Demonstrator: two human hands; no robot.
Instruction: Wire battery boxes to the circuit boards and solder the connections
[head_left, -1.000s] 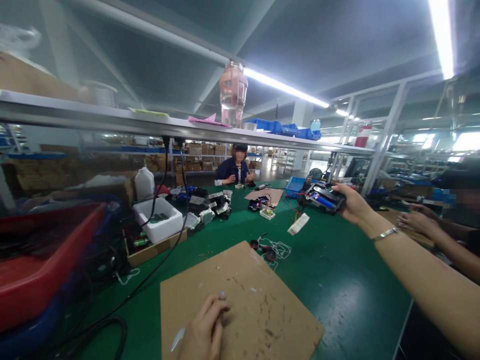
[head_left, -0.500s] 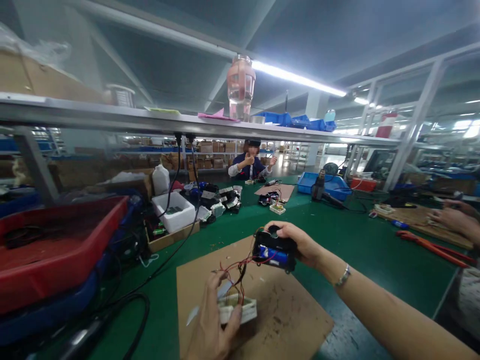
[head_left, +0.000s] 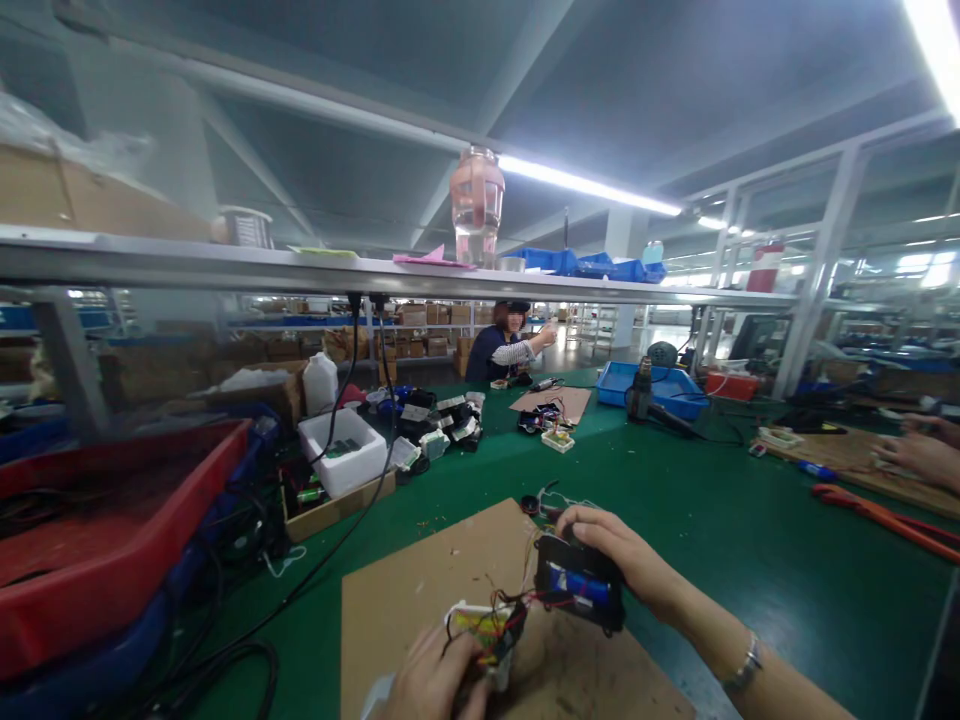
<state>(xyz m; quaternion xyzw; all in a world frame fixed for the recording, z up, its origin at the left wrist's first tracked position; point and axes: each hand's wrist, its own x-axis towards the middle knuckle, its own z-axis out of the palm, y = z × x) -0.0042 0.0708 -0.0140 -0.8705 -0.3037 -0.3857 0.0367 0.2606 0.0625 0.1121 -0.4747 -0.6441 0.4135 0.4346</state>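
Brought leftward, the black battery housing (head_left: 581, 602) fills the right hand (head_left: 621, 548), left hand (head_left: 437, 676) holding white casing (head_left: 502, 667): keep wires (head_left: 529, 597) slack.

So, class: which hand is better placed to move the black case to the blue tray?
Probably the right hand: it holds the black case and is nearer the blue tray; the left hand is at the white case.
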